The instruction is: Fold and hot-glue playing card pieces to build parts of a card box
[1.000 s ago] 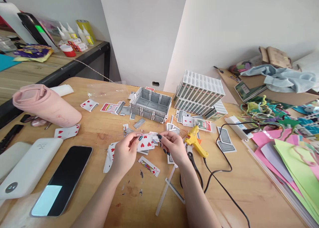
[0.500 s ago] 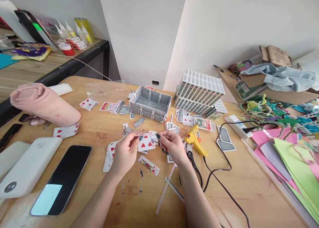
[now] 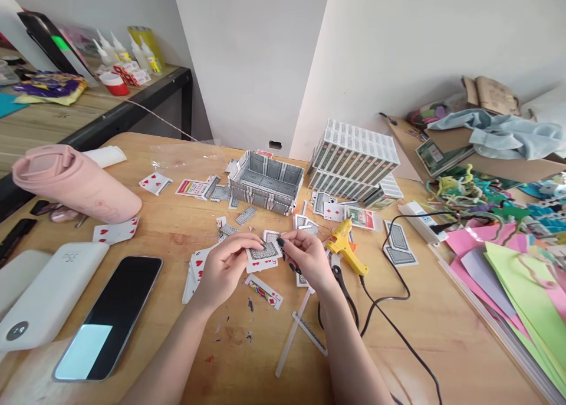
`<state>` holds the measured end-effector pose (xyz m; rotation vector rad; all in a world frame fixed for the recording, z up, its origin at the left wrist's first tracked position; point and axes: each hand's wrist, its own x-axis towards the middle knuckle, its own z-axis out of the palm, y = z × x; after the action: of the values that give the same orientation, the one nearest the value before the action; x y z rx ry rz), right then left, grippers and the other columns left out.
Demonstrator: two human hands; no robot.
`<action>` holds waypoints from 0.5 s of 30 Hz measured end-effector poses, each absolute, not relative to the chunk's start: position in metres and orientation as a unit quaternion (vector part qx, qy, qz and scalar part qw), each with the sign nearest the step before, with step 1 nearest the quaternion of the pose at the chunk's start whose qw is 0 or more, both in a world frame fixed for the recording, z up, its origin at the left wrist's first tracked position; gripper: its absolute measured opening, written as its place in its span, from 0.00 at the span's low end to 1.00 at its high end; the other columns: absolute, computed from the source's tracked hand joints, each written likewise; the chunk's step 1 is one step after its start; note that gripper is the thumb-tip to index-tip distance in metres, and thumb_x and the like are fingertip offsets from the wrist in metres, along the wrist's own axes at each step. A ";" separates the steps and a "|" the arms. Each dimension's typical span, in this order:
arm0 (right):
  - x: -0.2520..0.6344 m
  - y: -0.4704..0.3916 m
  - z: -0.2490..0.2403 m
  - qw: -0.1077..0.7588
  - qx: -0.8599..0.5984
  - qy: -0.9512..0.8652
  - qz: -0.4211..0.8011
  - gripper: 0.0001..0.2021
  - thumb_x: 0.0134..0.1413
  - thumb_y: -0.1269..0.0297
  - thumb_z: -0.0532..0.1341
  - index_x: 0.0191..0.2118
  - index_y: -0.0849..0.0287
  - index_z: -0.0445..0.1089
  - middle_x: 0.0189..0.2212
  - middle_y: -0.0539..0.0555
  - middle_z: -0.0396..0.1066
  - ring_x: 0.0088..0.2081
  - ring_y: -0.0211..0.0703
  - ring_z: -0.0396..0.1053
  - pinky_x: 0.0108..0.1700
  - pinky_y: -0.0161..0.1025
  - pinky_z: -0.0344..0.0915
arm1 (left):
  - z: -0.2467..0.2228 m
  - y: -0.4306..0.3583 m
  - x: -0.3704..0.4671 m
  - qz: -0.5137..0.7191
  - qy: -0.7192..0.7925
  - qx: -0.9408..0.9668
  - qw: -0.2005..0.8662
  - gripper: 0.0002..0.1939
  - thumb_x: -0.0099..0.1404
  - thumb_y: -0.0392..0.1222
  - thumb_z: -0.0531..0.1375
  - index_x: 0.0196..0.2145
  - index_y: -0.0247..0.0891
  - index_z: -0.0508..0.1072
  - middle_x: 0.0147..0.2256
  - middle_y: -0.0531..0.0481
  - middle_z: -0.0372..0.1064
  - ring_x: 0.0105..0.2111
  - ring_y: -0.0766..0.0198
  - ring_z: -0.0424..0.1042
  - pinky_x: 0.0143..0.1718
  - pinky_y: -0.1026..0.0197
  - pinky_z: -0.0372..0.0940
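Observation:
Between both hands is a playing card [image 3: 264,252], its grey patterned back showing and a strip with red hearts below it. My left hand [image 3: 227,266] pinches the card's left side. My right hand [image 3: 307,257], fingers closed, is at its right edge. Behind them stands an open box built of grey-backed cards [image 3: 265,184]. Beneath and left of my left hand lie heart cards [image 3: 194,269]. A cut jack strip [image 3: 264,291] lies nearer me. The yellow glue gun [image 3: 347,246] and black-handled scissors [image 3: 342,287] are right of my right hand.
A pink tumbler [image 3: 79,184], a white power bank [image 3: 53,296] and a phone [image 3: 110,316] lie at left. Stacked card packs [image 3: 354,157] stand behind. A black cable [image 3: 398,299] curves across the right, near coloured paper [image 3: 522,293]. A clear glue stick [image 3: 292,334] lies in front.
The held card face with red hearts has given way to a grey patterned back, with the hearts showing only along the lower edge. My left fingers now lie flatter over it.

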<state>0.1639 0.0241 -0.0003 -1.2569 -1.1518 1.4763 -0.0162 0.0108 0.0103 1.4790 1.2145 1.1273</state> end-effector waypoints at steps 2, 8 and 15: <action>0.163 0.023 0.002 0.427 -0.504 -0.475 0.582 0.13 0.48 0.56 0.61 0.32 0.62 0.67 0.16 0.45 0.63 0.16 0.30 0.56 0.18 0.29 0.52 | 0.011 0.011 -0.016 0.462 0.488 0.573 0.470 0.10 0.58 0.39 0.54 0.29 0.38 0.75 0.40 0.45 0.72 0.43 0.57 0.70 0.44 0.57 0.66; 0.159 0.017 0.007 0.439 -0.525 -0.520 0.511 0.12 0.50 0.55 0.59 0.34 0.60 0.67 0.18 0.46 0.61 0.18 0.32 0.57 0.19 0.30 0.53 | 0.008 0.010 -0.014 0.486 0.451 0.438 0.607 0.12 0.53 0.42 0.52 0.28 0.35 0.74 0.42 0.40 0.73 0.40 0.50 0.72 0.39 0.50 0.69; 0.153 0.009 0.016 0.415 -0.531 -0.608 0.420 0.07 0.53 0.63 0.55 0.34 0.58 0.67 0.21 0.47 0.64 0.21 0.34 0.58 0.23 0.31 0.55 | 0.005 0.015 -0.012 0.461 0.538 0.410 0.574 0.10 0.48 0.43 0.66 0.29 0.37 0.74 0.29 0.49 0.75 0.32 0.59 0.74 0.34 0.59 0.69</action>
<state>0.1528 0.0086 0.0163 -1.3327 -1.5277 1.0544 -0.0118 0.0148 0.0046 0.9604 1.2616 1.0804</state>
